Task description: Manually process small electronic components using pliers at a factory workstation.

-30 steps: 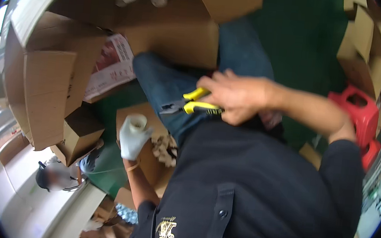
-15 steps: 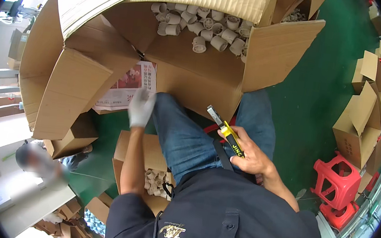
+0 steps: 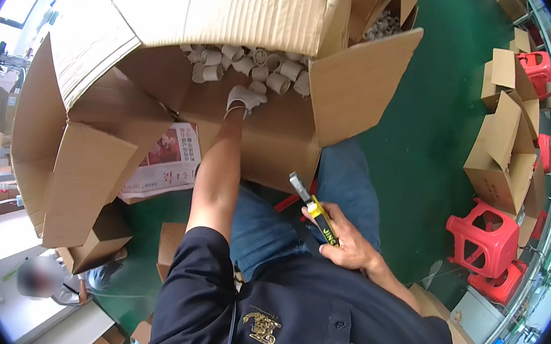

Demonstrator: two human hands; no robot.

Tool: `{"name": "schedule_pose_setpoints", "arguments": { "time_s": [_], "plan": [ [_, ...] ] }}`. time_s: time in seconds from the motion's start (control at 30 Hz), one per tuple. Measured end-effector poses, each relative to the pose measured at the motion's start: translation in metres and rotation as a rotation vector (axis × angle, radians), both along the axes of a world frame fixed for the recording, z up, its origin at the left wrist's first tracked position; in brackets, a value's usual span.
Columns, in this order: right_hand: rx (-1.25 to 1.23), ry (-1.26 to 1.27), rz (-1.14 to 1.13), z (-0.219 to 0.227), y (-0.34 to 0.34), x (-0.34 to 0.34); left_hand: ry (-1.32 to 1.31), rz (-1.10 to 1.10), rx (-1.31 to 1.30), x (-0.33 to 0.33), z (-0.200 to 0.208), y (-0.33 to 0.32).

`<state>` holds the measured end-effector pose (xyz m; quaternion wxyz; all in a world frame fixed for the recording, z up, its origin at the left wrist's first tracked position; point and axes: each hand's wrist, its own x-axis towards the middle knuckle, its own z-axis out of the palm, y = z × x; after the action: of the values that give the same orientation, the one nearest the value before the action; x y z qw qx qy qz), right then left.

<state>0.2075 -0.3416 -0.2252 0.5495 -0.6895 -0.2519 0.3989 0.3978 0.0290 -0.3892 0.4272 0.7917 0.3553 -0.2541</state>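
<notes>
My left hand [image 3: 246,98], in a white glove, reaches into a large cardboard box lying on its side. Its fingers lie against the nearest of several small white cup-shaped plastic parts [image 3: 277,83]; whether they grip one cannot be made out. In my bare right hand [image 3: 349,242] is a yellow and black utility knife [image 3: 319,214], held over my lap with its metal tip pointing up and away. A loose heap of the white parts fills the back of the box [image 3: 257,150].
Printed newspaper [image 3: 173,154] lies by the box's left flap [image 3: 86,182]. Red plastic stools [image 3: 483,239] and open cartons [image 3: 502,155] line the right side of the green floor. Another person [image 3: 43,276] is at the lower left. A smaller carton [image 3: 170,245] stands beside my left leg.
My left hand has moved from beside the newspaper forward into the box, up to the white parts. The right hand still holds the knife. The view has shifted somewhat.
</notes>
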Motion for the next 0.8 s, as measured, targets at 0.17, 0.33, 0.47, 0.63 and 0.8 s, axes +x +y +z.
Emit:
{"name": "schedule_pose_setpoints", "arguments": {
  "time_s": [0.17, 0.33, 0.47, 0.63, 0.8],
  "plan": [
    [0.014, -0.022, 0.042, 0.002, 0.005, 0.012, -0.835, -0.014, 0.114, -0.13, 0.054, -0.008],
    [-0.123, -0.557, 0.284, 0.032, 0.028, 0.031, -0.719, 0.06, -0.307, -0.261, 0.136, -0.026],
    [-0.103, -0.771, 0.491, 0.044, 0.052, 0.031, -0.699, 0.276, -0.454, -0.328, 0.144, -0.044],
    [-0.094, -0.86, 0.633, 0.037, 0.07, 0.015, -0.598, 0.198, -0.219, -0.36, 0.147, -0.063],
    [-0.091, -1.03, 0.63, 0.021, 0.07, 0.004, -0.567, 0.154, -0.161, -0.371, 0.142, -0.081]
  ]
}}
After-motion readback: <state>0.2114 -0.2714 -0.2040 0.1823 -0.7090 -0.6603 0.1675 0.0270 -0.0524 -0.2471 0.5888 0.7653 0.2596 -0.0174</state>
